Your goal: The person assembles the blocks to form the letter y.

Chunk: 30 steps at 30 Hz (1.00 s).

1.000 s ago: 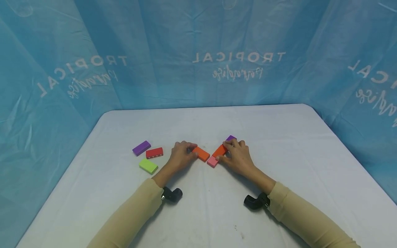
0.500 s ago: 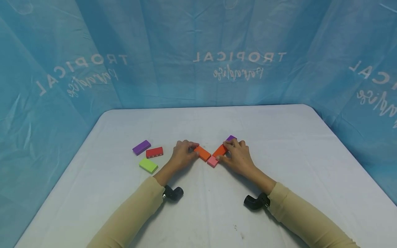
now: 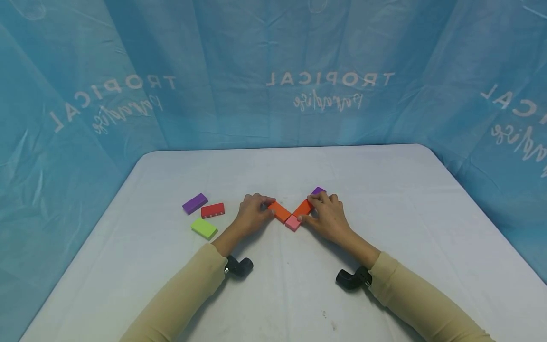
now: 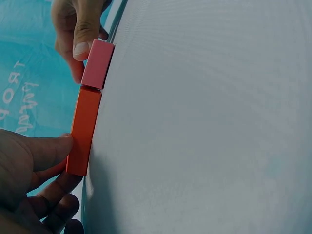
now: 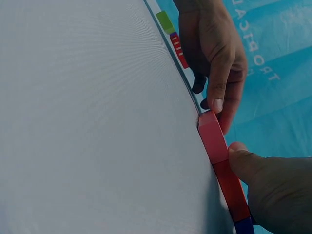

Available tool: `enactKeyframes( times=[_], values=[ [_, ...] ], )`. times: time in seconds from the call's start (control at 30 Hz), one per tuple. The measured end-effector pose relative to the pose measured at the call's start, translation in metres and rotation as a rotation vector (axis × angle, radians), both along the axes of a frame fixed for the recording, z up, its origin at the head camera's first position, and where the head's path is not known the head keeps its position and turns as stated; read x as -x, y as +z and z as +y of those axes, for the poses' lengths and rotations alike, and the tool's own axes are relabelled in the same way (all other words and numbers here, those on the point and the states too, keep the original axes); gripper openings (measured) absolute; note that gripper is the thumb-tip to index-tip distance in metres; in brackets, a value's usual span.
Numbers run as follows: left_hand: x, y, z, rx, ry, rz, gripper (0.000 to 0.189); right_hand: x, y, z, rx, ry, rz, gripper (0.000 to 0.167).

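My left hand (image 3: 251, 214) pinches the outer end of an orange block (image 3: 280, 212), thumb on the near side. The block's inner end meets a pink block (image 3: 292, 223); in the left wrist view the pink block (image 4: 99, 64) and orange block (image 4: 84, 129) stand end to end. My right hand (image 3: 330, 217) grips a second orange block (image 3: 302, 208), its thumb by the joint with the pink one. Beyond that orange block, a purple block (image 3: 318, 190) continues the row, partly hidden by the fingers. Together the blocks form a V on the white table.
Left of my left hand lie a loose purple block (image 3: 195, 204), a red block (image 3: 212, 210) with white marks on its side, and a lime green block (image 3: 204, 228). The white table (image 3: 273, 294) ends before a blue printed curtain (image 3: 239, 114).
My left hand has slid its orange block slightly right, and the gap to the pink block has closed. The right hand and its row have stayed put.
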State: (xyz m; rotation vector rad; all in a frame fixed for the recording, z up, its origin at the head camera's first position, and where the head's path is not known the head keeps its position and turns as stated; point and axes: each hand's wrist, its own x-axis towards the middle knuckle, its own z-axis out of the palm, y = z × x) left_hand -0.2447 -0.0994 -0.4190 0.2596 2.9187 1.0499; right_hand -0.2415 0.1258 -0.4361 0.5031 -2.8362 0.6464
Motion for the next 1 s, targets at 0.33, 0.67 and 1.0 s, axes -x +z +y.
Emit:
enactKeyframes(
  times=[0.33,0.67,1.0],
  values=[
    [0.0,-0.001,0.0,0.001,0.005,0.0,0.036,0.0,0.0,-0.001,-0.008,0.001,-0.001,0.066],
    [-0.012,0.009,-0.004,-0.034,0.051,0.018,0.04,0.0,0.0,0.0,-0.002,0.002,-0.003,0.066],
    [-0.037,0.024,-0.034,0.025,0.048,0.019,0.035,0.0,0.0,0.0,-0.002,0.002,-0.018,0.067]
  ],
)
